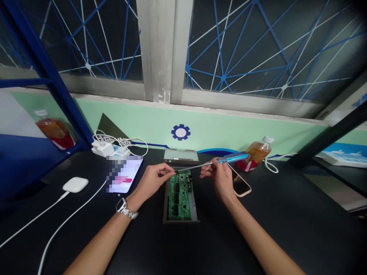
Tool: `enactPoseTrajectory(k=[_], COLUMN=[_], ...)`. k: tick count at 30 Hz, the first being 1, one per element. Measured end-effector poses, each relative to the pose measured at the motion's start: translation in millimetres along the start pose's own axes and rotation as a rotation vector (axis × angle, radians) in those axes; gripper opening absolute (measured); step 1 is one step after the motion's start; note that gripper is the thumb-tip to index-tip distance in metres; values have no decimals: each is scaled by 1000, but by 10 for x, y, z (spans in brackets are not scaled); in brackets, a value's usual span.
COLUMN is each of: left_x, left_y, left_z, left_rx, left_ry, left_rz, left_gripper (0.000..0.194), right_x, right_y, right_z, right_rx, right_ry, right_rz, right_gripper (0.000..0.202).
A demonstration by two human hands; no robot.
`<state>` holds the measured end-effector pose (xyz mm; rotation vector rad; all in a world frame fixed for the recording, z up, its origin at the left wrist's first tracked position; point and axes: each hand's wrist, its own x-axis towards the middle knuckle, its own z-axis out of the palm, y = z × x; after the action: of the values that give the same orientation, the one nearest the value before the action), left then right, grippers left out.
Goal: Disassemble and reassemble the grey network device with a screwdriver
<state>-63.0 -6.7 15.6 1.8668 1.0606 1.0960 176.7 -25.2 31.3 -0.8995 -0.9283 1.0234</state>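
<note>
A green circuit board [181, 198] lies in a grey metal tray on the black table. Over the board's far left corner, my left hand [156, 176] has thumb and fingertips pinched together; whatever they grip is too small to make out. My right hand [219, 177] holds a screwdriver [233, 157] by its clear blue handle. The screwdriver's long shaft points left, and its tip is close to my left fingertips at the board's far end.
Behind the tray stands a grey panel [181, 156]. A lit phone [130, 177], a power strip [114, 149] with cables and a white case [75, 185] are at left. To the right are another phone [242, 186] and a drink bottle [256, 154].
</note>
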Motion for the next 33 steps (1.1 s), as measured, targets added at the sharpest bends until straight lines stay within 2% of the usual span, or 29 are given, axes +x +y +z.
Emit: enactPoseTrajectory(k=[8,15,19,23,29,33], left_x=[-4,-23,-44,-53,-56,-66], left_y=[-17,-48,-9,62,8,-99], left_z=[22,110,171,194,210,291], left_rx=[-48,-16,29,95,385,500], left_ry=[21,7,4,-12,-21,-41], left_rz=[5,60,84,129,217,144], left_gripper=[15,15,17,17,50,53], right_x=[-4,0,-36,-59,42,202], right_y=[-30,-62,-86,-136,-225,-334], right_z=[-1,-21,13,61,126,251], right_rx=[24,-12,-29,-59,-167,-329], right_ry=[-26,-123,-206,-198,-196,-266], right_rz=[17,-26,-15,-57,-135,-161], right_gripper=[27,29,29,30,33,41])
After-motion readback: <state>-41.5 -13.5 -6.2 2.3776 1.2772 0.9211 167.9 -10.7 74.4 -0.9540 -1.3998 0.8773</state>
